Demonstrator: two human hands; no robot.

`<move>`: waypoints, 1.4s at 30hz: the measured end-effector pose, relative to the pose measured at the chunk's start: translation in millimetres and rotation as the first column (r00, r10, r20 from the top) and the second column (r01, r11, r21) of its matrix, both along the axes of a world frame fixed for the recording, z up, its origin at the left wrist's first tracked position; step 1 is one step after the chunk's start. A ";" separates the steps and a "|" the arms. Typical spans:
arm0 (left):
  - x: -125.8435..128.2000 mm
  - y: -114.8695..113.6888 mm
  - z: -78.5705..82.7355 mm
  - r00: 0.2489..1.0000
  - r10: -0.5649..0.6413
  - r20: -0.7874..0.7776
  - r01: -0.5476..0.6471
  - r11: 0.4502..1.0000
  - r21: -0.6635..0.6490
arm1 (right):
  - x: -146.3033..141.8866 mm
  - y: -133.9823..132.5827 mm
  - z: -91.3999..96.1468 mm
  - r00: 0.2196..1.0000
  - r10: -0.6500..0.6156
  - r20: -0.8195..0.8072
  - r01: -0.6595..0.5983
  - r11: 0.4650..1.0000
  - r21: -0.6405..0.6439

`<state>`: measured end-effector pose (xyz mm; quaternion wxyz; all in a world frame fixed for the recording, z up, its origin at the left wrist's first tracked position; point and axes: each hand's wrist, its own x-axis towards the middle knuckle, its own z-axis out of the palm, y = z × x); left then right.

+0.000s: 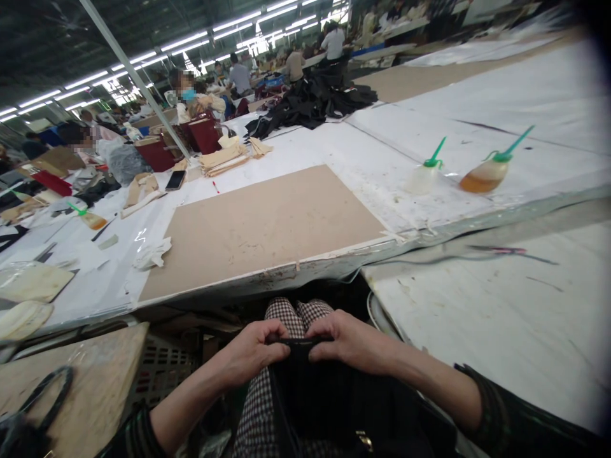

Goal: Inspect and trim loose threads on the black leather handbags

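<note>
Across my lap lies a black bag (338,397) with a small gold-coloured fitting (363,439) low on its front. My left hand (255,351) pinches its upper edge between thumb and fingers. A short way to the right, my right hand (346,340) grips the same edge. Between the two thumbs a short stretch of the rim shows. Most of the bag is dark, and its lower part runs out of the picture. Checked trousers (260,407) show beneath it.
Ahead is a white-covered table with a brown board (267,222), a crumpled white piece (153,254) and green-tipped bottles (484,175). A black heap (310,102) lies farther back. Side surfaces flank me; the left holds a black looped handle (45,401). People work beyond.
</note>
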<state>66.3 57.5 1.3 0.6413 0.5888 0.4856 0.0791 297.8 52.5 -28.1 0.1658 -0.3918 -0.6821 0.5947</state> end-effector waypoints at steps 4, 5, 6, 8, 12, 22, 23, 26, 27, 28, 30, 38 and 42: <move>1.9 1.6 -1.3 1.000 0.001 -0.013 -0.001 1.000 -0.027 | 0.2 0.1 -2.5 0.993 -0.016 -0.120 -0.002 0.989 -0.147; 2.5 1.3 -1.8 1.000 0.006 0.003 -0.006 0.999 -0.035 | 0.8 -0.6 -2.8 0.990 -0.033 -0.139 0.007 0.983 -0.183; 3.2 0.7 -2.5 1.000 0.014 0.023 -0.013 0.999 -0.048 | 1.7 -1.4 -3.2 0.986 -0.051 -0.157 0.015 0.976 -0.218; 5.2 -1.1 -4.5 0.997 0.045 0.065 -0.039 0.995 -0.087 | 4.0 -3.2 -4.4 0.978 -0.074 -0.193 0.017 0.960 -0.281; 8.5 -4.4 -9.7 0.984 0.125 0.126 -0.099 0.975 -0.198 | 8.4 -4.9 -9.9 0.968 -0.087 -0.235 -0.008 0.926 -0.377; 7.4 11.8 -4.3 0.987 -0.063 0.145 0.085 0.984 -0.155 | 8.4 -3.8 -11.5 0.975 -0.072 -0.211 -0.009 0.933 -0.360; 8.5 12.4 -3.1 0.987 -0.087 0.133 0.105 0.986 -0.133 | 8.1 -4.6 -11.0 0.977 -0.072 -0.202 -0.004 0.937 -0.350; 11.6 10.2 -0.9 0.990 -0.123 0.063 0.125 0.992 -0.029 | 8.0 -6.9 -11.2 0.979 -0.080 -0.189 0.014 0.944 -0.330; 12.4 8.1 -0.7 0.992 -0.116 0.039 0.116 0.993 0.008 | 8.1 -7.5 -11.6 0.979 -0.084 -0.188 0.019 0.946 -0.325; 13.2 5.6 -0.9 0.995 -0.102 0.021 0.101 0.994 0.042 | 8.2 -8.0 -11.9 0.979 -0.086 -0.187 0.023 0.948 -0.316; 15.0 -0.4 -2.3 0.998 -0.056 0.011 0.054 0.993 0.104 | 8.7 -9.0 -11.8 0.980 -0.088 -0.179 0.032 0.955 -0.294; 29.3 -22.6 -11.3 0.958 0.283 0.053 -0.285 0.958 0.043 | 13.1 -20.0 -0.3 0.982 -0.068 -0.177 0.033 0.980 -0.195; 25.6 -16.9 -8.9 0.960 0.279 0.016 -0.276 0.955 -0.109 | 12.4 -20.0 3.7 0.994 0.005 -0.106 -0.014 0.996 -0.088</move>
